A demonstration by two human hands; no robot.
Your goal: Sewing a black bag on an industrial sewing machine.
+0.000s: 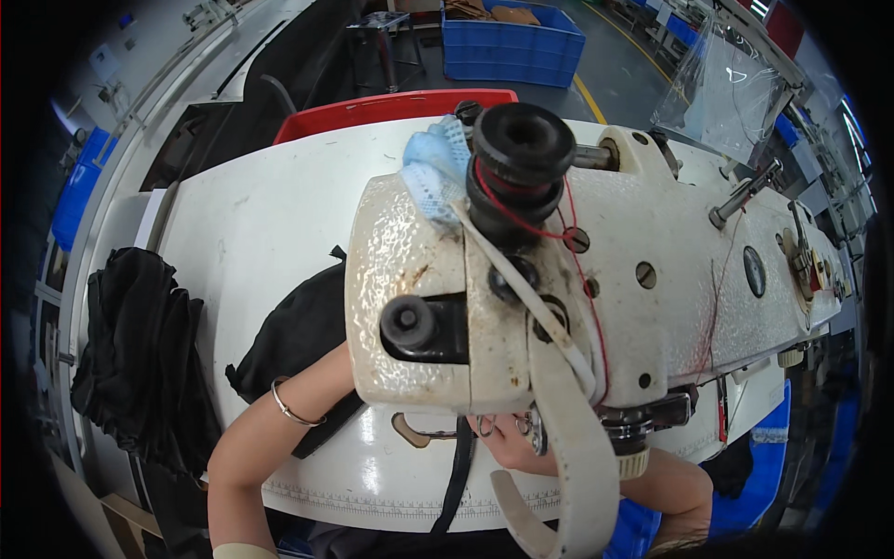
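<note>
A white sewing machine head [410, 252] with red thread fills the middle of the view and covers much of the work. My left forearm [251, 443], with a bangle at the wrist, reaches over the black fabric piece [296, 321] and passes behind the machine head; that hand is hidden. Under the machine, close to the needle area, part of my right hand [510, 442] shows, its fingers mostly covered by machine parts. Beside it a narrow black strip [455, 480] hangs over the table's front edge. Whether either hand grips the fabric cannot be seen.
Gathered black fabric [144, 359] lies at the table's left edge. A light blue cloth [433, 172] is tucked by the black tension knob [524, 140]. Behind the white table [251, 205] stand a red bin [391, 107] and a blue crate [512, 51]. A ruler strip [372, 508] runs along the front edge.
</note>
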